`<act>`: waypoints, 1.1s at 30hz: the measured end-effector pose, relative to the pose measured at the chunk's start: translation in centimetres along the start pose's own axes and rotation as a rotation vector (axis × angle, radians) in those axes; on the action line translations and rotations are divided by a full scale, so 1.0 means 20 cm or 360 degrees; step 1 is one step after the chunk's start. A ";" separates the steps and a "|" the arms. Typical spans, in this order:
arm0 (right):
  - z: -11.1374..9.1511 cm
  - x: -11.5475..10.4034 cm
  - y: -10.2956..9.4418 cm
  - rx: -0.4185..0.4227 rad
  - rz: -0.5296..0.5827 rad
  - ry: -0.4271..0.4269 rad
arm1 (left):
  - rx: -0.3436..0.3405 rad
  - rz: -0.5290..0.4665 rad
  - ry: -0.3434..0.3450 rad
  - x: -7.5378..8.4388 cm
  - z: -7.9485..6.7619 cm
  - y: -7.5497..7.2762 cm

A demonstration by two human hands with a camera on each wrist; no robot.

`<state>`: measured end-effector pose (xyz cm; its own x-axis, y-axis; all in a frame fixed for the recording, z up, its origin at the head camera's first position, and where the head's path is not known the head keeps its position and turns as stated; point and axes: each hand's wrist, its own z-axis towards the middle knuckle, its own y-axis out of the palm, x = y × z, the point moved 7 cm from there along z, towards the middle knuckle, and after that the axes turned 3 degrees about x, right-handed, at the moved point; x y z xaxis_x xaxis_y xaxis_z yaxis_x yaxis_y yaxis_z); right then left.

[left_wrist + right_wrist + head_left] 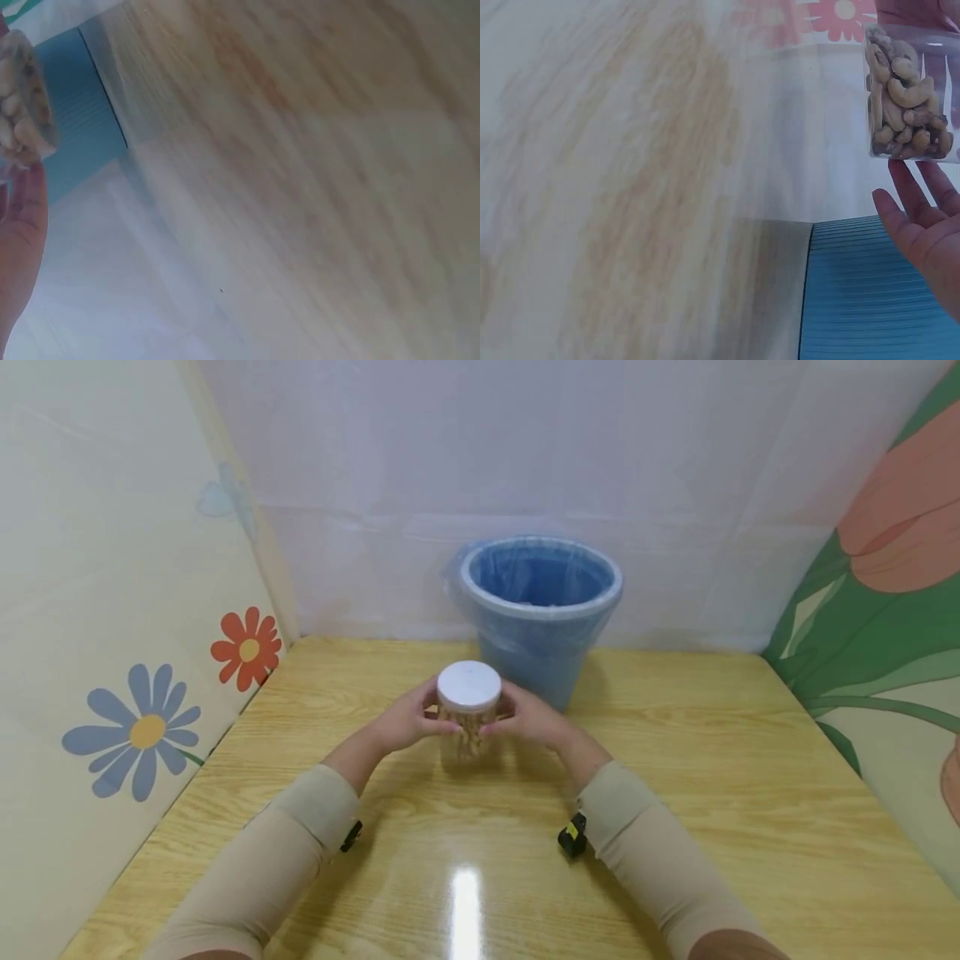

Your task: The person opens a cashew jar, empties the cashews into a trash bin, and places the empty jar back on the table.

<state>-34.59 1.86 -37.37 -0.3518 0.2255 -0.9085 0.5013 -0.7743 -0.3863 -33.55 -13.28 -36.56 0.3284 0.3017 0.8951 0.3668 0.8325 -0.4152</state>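
Observation:
A clear plastic jar of cashews (468, 727) with a white lid (469, 683) is upright between both hands, near the middle of the table. My left hand (403, 720) grips its left side, thumb across the front. From the right, my right hand (536, 720) holds it the same way. Curved nuts show through the jar wall (907, 101) in the right wrist view, with that hand's fingertips (909, 180) against it. The left wrist view catches only part of the jar (22, 105), at the edge; its base shows, apparently off the table.
Just behind the jar, slightly right, stands a blue trash bin (525, 652) lined with a clear bag. The wood-patterned table (712, 777) meets a white backdrop (375, 460) behind. Flower-printed panels (142, 568) flank it on both sides.

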 end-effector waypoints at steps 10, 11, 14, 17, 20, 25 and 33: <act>0.00 -0.09 -0.04 0.0031 0.0051 -0.0100 | 0.0083 0.0058 0.0190 0.10 0.01 0.01; -0.01 -0.09 -0.05 0.0036 0.0045 -0.0100 | 0.0094 0.0060 0.0203 0.10 0.01 0.01; -0.01 -0.11 -0.05 0.0033 0.0036 -0.0095 | 0.0122 0.0038 0.0213 0.12 0.01 0.02; -0.02 -0.16 -0.05 0.0034 0.0037 -0.0102 | 0.0150 -0.0024 0.0198 0.15 0.01 0.03; -0.03 -0.18 -0.05 0.0039 0.0032 -0.0156 | 0.0205 -0.0050 0.0203 0.18 0.00 0.03; -0.03 -0.20 -0.06 0.0022 0.0038 -0.0224 | 0.0329 0.0111 0.0249 0.21 0.00 0.03; -0.08 -0.36 -0.06 -0.0012 0.0039 -0.0273 | 0.0516 0.0276 0.0340 0.24 -0.01 0.01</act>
<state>-31.41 2.21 -30.67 -0.4689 0.1019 -0.8774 0.5168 -0.7738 -0.3661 -31.78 -11.82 -32.36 0.5468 0.3756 0.7483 0.0083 0.8912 -0.4534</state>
